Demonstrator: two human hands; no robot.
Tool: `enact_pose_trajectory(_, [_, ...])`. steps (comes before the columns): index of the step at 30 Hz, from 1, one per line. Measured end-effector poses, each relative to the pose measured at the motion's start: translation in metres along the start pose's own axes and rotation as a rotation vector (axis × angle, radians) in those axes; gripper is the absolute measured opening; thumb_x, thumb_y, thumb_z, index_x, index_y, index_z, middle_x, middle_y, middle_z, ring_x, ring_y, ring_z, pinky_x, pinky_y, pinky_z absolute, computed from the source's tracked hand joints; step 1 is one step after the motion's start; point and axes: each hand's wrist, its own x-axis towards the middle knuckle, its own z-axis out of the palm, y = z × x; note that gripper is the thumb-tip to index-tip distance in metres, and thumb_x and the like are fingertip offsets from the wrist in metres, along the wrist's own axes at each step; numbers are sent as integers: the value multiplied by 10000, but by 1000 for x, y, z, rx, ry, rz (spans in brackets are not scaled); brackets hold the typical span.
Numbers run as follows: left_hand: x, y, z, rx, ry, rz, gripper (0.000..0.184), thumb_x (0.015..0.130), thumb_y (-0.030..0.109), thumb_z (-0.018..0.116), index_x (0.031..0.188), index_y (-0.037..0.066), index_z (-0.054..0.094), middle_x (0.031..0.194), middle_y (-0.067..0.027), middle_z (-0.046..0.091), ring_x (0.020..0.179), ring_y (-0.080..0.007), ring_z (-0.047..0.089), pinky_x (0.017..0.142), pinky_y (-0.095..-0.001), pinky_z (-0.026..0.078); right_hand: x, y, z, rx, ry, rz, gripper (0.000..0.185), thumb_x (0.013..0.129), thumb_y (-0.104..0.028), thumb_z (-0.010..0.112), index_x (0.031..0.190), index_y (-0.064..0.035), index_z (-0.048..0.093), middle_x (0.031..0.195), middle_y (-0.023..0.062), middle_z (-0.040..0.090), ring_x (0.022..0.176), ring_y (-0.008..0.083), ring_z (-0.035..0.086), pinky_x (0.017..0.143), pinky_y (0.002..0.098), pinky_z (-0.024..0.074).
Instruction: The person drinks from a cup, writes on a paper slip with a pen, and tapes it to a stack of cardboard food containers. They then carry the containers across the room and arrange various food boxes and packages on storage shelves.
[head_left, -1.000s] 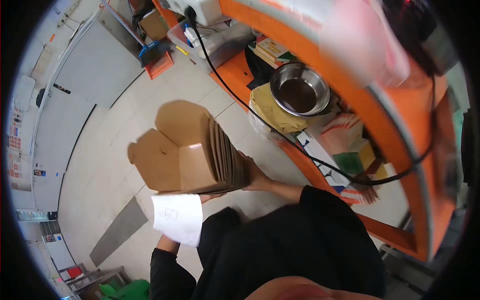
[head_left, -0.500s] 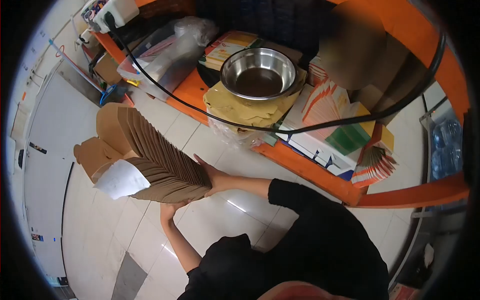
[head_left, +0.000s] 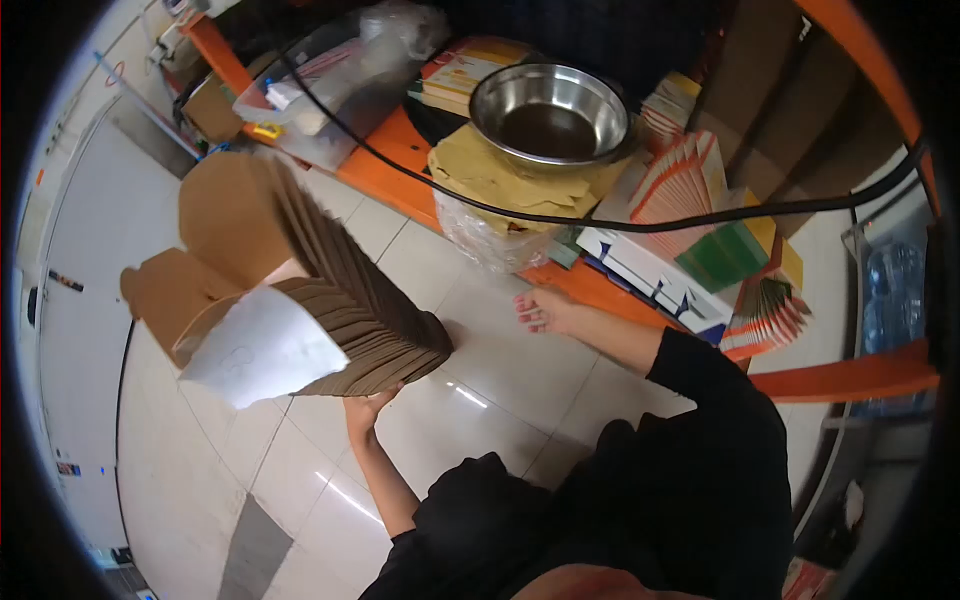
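Observation:
A long nested stack of brown paper food boxes (head_left: 370,310) leans diagonally, its open box end at the upper left. My left hand (head_left: 368,408) holds the stack from beneath near its lower right end, with part of the fingers hidden behind it. A white paper sheet (head_left: 262,348) with a faint handwritten mark lies against the near side of the boxes. Off to the right of the stack, my right hand (head_left: 543,311) is empty, its fingers loosely curled and a little apart, touching nothing.
An orange shelf (head_left: 395,165) carries a metal bowl (head_left: 550,115) on yellowish paper (head_left: 480,180), a clear plastic bin (head_left: 300,125), and fanned printed cartons (head_left: 685,185). A black cable (head_left: 640,222) hangs across its front. Tiled floor (head_left: 500,400) lies below.
My right hand has let go of the stack and moved right. The stack first swung left and extended into view; it now appears closer, still on my left hand. The shelf's lower level came into fuller view.

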Motion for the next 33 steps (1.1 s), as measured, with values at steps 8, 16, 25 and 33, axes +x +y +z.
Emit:
enact_pose_trajectory(8, [-42,0,61,-217,559,707,707,723,73,700,1315,14,319,1207,-140,478,1160,-275,446,1044,-417,293,-62,-41,-28,-402,120,-156,287,841,-370,558,784,-93,604,702,39,570,586,152,545,519,329,455])
enact_pose_trajectory(16, [-24,78,138,100,-396,418,174,829,100,505,692,41,594,661,-66,582,608,-199,566,573,-281,438,-125,-141,-82,-980,283,-288,294,836,-286,491,706,-34,569,594,78,568,411,180,537,386,319,471])
enact_pose_trajectory(25, [204,-1,250,-259,523,-591,502,890,225,381,1362,56,376,1419,-121,372,1239,-321,430,1040,-468,325,-88,-155,-139,-381,220,-315,134,824,-167,530,753,-60,488,590,26,460,464,128,436,479,310,492])
enact_pose_trajectory(33, [220,36,214,-840,119,-385,642,919,513,281,1377,74,385,1391,-142,418,1293,-387,350,1058,-509,308,-13,-143,-136,-578,447,-262,108,824,-132,495,747,-56,492,555,58,451,441,161,438,420,321,445])
